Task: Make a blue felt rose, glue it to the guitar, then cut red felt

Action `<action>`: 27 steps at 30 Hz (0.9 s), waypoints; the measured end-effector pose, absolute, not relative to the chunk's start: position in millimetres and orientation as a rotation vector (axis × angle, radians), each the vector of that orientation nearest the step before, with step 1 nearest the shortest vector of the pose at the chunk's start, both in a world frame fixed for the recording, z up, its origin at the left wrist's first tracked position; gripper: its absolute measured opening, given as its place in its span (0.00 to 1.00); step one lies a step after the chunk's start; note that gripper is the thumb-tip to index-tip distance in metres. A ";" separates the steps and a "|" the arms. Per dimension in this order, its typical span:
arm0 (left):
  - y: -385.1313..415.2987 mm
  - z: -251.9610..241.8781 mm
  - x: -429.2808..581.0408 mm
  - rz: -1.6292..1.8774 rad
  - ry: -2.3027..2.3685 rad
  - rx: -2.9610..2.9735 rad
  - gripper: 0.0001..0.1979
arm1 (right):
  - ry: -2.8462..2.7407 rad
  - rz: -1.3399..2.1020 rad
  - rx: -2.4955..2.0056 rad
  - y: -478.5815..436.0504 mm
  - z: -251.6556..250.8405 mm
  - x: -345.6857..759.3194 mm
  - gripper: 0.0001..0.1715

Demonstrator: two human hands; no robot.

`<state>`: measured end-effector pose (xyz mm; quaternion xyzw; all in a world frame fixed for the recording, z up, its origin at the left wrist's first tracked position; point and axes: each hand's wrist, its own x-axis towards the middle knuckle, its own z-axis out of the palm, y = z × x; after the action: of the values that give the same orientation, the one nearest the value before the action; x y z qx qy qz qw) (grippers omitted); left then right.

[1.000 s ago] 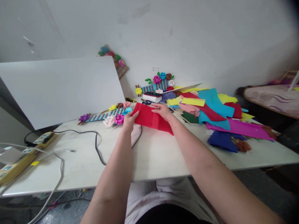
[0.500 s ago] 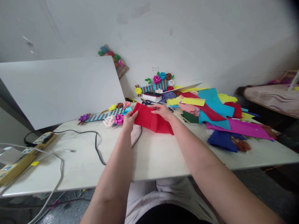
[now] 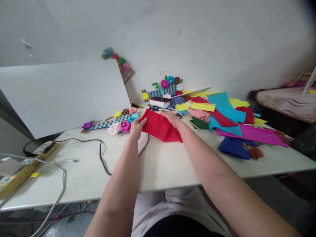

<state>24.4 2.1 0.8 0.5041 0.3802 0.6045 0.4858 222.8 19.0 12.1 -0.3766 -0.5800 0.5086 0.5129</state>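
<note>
Left hand (image 3: 136, 127) pinching red paper (image 3: 160, 126); right hand (image 3: 172, 119), I can't tell its grip; uneven tugging could tear it!

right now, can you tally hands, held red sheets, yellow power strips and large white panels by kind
Hands, left hand and right hand: 2
Held red sheet: 1
Yellow power strip: 1
Large white panel: 1
Total: 5

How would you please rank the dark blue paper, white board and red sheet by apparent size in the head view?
1. White board, clearly largest
2. Red sheet, partly covered
3. Dark blue paper, smallest
</note>
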 end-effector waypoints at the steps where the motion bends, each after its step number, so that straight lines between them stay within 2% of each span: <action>1: 1.9 1.0 24.7 1.469 0.918 1.223 0.18 | -1.425 1.196 -0.921 18.8 11.9 222.8 0.24; 10: -0.5 0.6 24.6 1.434 0.827 1.184 0.19 | -1.519 0.996 -1.003 19.4 13.9 222.8 0.18; 20: -3.2 4.5 21.4 1.417 0.832 1.110 0.18 | -1.479 1.023 -0.982 18.9 14.0 222.5 0.14; 27: -3.4 5.9 16.5 1.422 1.025 1.346 0.19 | -1.416 1.138 -0.939 18.9 11.2 223.2 0.16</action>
<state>16.5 -3.4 5.9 0.5441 0.4144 0.5748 0.4493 223.2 18.9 11.2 -0.3917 -0.5908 0.4750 0.5214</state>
